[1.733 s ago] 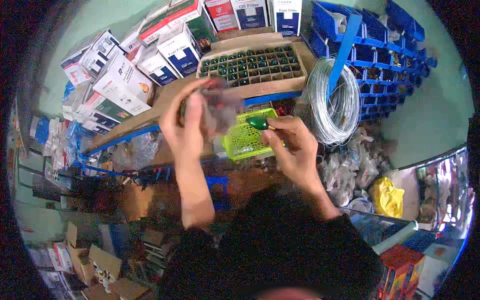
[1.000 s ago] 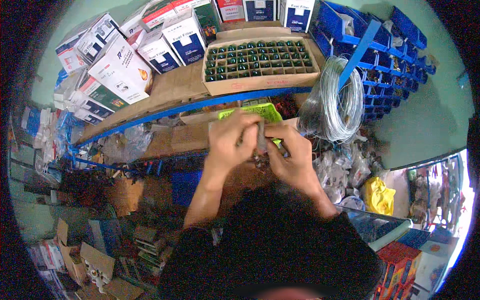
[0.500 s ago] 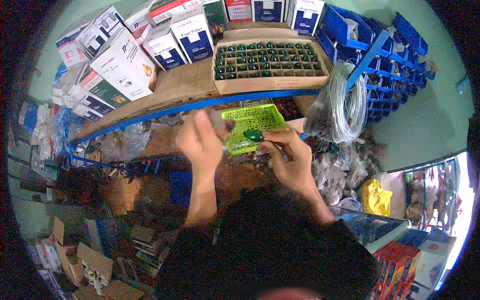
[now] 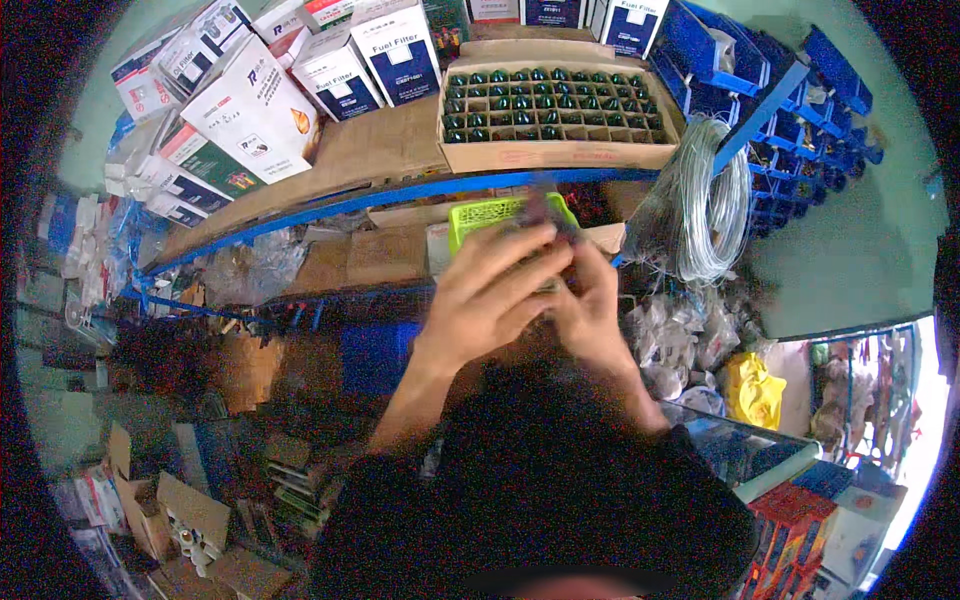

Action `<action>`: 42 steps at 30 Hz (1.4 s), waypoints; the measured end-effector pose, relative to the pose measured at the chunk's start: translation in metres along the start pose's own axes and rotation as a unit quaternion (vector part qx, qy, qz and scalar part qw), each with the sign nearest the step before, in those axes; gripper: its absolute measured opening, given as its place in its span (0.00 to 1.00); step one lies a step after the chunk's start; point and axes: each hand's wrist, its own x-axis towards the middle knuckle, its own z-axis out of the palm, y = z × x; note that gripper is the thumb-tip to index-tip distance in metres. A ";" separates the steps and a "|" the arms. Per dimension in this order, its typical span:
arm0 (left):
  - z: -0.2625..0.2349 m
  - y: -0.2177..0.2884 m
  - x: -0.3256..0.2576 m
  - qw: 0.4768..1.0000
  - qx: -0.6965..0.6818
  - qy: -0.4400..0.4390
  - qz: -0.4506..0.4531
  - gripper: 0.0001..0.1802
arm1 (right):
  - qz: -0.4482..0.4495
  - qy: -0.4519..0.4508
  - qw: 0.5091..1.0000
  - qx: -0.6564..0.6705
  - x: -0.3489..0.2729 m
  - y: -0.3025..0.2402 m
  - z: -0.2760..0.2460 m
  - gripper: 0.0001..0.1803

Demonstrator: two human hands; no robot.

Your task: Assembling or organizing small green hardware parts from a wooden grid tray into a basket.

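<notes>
My left hand (image 4: 490,290) and my right hand (image 4: 590,300) are pressed together in front of a lime-green perforated basket (image 4: 480,215) on the lower shelf. Between the fingers sits a small blurred dark thing (image 4: 548,210), gripped from both sides; what it is cannot be made out. The hands cover most of the basket, so its contents are hidden. Above them stands a cardboard tray (image 4: 560,155) divided into cells that hold several small green bulbs.
Several white and blue cartons (image 4: 260,100) lie on the upper shelf at left. A wire coil (image 4: 705,210) hangs at right beside blue bins (image 4: 800,80). Clear bags of parts (image 4: 680,340), a yellow bag (image 4: 755,390) and cardboard boxes (image 4: 170,510) lie below.
My left hand, held apart and raised half a second ago, has come back against my right hand in front of the green basket. The small green piece in my right fingers is now covered.
</notes>
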 end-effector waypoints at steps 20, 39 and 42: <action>0.026 0.016 -0.013 0.988 0.147 -0.045 0.030 0.17 | -0.036 -0.023 0.997 -0.061 0.011 0.011 -0.045 0.07; 0.054 0.015 0.003 0.987 0.095 0.046 -0.124 0.16 | -0.316 -0.025 0.891 -0.324 0.009 -0.021 -0.066 0.18; 0.048 0.010 -0.005 0.991 0.045 0.106 -0.072 0.17 | -0.305 0.008 0.902 -0.307 0.012 -0.027 -0.057 0.15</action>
